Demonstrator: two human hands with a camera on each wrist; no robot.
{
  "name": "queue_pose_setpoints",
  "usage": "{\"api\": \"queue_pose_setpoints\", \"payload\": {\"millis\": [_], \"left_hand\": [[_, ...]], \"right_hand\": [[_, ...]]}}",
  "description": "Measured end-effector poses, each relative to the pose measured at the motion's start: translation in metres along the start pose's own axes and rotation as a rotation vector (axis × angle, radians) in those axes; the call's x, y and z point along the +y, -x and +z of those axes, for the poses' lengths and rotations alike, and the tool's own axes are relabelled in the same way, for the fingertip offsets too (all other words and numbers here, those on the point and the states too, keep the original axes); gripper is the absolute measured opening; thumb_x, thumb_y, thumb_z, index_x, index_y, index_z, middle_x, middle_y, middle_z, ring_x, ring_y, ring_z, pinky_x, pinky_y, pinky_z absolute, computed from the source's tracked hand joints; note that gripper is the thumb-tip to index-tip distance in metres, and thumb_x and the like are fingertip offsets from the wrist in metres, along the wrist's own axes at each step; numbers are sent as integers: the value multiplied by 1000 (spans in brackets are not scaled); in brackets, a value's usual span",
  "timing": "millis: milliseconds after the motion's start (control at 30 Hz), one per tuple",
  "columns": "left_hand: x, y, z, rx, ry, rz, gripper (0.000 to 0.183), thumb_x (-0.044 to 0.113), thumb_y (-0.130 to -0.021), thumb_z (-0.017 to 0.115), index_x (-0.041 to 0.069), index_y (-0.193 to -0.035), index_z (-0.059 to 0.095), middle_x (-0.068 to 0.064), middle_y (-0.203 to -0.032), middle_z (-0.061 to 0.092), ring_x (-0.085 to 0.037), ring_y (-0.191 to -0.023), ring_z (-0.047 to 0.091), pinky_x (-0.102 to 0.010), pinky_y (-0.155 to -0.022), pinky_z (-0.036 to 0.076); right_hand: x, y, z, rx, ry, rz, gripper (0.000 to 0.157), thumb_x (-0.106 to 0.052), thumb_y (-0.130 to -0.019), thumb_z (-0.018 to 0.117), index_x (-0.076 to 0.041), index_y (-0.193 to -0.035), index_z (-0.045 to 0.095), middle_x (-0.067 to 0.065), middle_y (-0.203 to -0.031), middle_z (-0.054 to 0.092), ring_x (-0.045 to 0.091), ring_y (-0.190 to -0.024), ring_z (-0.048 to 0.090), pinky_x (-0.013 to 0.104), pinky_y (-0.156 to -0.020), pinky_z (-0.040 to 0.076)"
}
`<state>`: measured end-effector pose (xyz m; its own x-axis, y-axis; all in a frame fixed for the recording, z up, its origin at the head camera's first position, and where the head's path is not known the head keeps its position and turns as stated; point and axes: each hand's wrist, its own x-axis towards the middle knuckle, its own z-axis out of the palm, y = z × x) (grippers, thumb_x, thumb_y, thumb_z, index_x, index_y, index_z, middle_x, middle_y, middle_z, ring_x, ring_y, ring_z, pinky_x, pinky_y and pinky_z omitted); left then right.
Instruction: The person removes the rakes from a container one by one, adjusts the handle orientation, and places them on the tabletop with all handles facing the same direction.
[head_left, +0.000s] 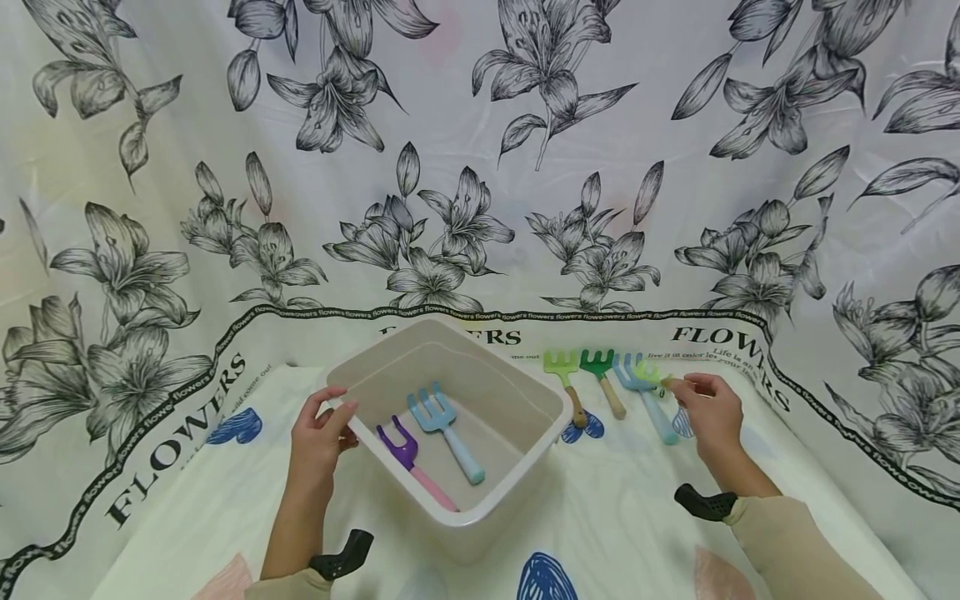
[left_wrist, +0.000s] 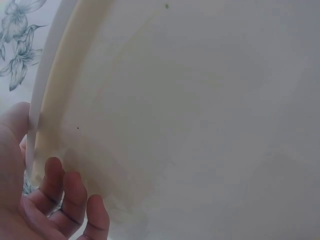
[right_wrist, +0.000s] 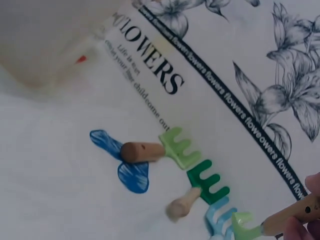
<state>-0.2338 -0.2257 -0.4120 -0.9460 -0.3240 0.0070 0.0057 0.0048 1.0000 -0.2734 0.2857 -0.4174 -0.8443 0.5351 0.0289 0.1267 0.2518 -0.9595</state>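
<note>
My left hand [head_left: 321, 433] grips the left rim of a beige plastic basin [head_left: 555, 417], thumb on one side and fingers on the other; the left wrist view shows this hand [left_wrist: 60, 200] against the basin wall [left_wrist: 190, 110]. Inside the basin lie a purple toy fork [head_left: 405, 450] with a pink handle and a light blue toy rake [head_left: 452, 437]. At the right, my right hand [head_left: 708, 408] holds a light green toy rake [right_wrist: 245, 227] by its wooden handle [right_wrist: 290, 216]. Its head overlaps another blue rake [head_left: 656, 408] lying on the cloth.
Left of that blue rake lie a dark green rake [head_left: 600, 371] and another light green rake [head_left: 562, 371], both with wooden handles. A floral cloth [head_left: 615, 517] covers the table, and a flower-printed curtain [head_left: 450, 125] hangs behind.
</note>
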Motion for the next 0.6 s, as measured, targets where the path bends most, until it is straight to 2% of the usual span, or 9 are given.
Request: {"api": "queue_pose_setpoints", "payload": {"millis": [133,333,467,600], "left_hand": [[0,-1,-1,-4,8,6,44,34,-95,63,18,-133,47,8,-87,65,-14,-72,58,-25,-72,53],[-3,-2,-3,-9,7,-1,47,38,-94,64,20,-134,46,9,-88,65,-14,-73,58,-24,-72,52],[-3,-3,-2,-9,4,-5,47,38,-94,64,21,-134,46,9,-90,65,-15,-74,58,-24,-74,52],[-3,-3,-2,-3,-1,-4,45,38,-94,64,21,-133,47,8,-89,65,-15,-73,58,-24,-73,53]], "right_hand": [[16,-3,-4,63,118,-26,43,-30,-89,69,-7,-124,58,6,-111,53,16,-90,52,24,-62,45],[36,-6,-8,107,187,-36,40,-34,-91,65,-7,-121,60,9,-112,55,20,-93,50,23,-62,43],[47,-9,-11,104,219,-19,36,-35,-94,62,-5,-114,61,11,-111,56,22,-92,49,24,-59,42],[61,-16,-14,71,276,-28,25,-23,-94,62,-2,-108,62,16,-108,58,26,-91,52,26,-59,43]]}}
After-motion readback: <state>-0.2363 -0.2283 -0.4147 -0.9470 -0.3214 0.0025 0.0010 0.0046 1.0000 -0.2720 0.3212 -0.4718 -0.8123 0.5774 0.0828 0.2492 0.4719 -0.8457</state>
